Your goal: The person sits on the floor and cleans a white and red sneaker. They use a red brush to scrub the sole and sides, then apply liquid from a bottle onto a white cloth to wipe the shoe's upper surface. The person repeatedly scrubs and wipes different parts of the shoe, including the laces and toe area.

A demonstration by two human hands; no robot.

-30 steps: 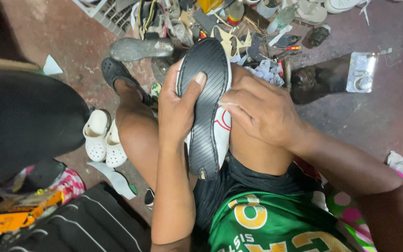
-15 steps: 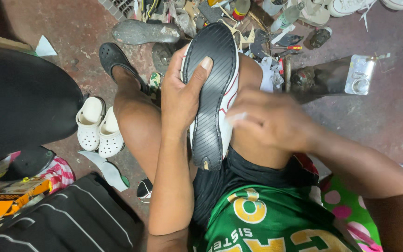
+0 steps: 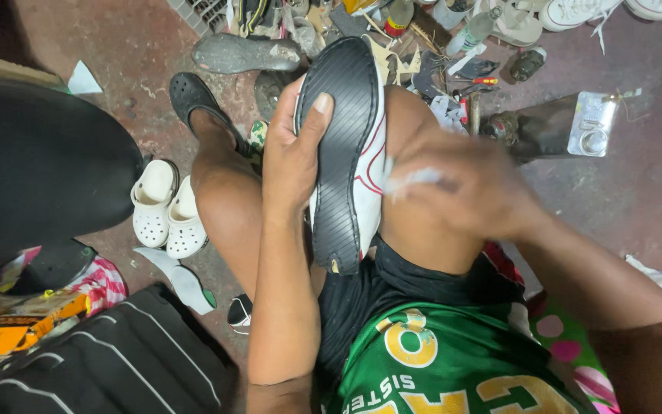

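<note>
- Since the earlier frame, the right hand (image 3: 465, 192) has slid off the shoe's side towards the right knee and is now smeared by motion; the shoe has stayed propped between the thighs.
- The left hand (image 3: 293, 153) clasps the shoe (image 3: 346, 153) from its left edge, fingers curled behind it and the thumb laid flat across the ribbed black sole, so the grip is firmly closed on it.
- The right hand sits just beside the shoe's white and red upper with something thin and pale (image 3: 415, 180) at its fingertips; blur hides what it is and how tightly the fingers close.
- One shoe is held, sole turned up towards the camera. Its long axis runs nearly straight away from the person, toe at the far end tilted slightly right, heel near the lap.
- Both bare knees flank it, above a green jersey (image 3: 438, 368).
- The ground is a stained reddish-brown concrete floor (image 3: 645, 176), indoors and cluttered.
- Two white clogs (image 3: 166, 207) lie side by side left of the left leg; one black clog (image 3: 193, 96) is on the left foot.
- One loose grey sole (image 3: 247, 54) lies beyond the knees, near a heap of scraps, bottles and small tools too tangled to count.
- One clear plastic packet (image 3: 593, 123) rests far right.
</note>
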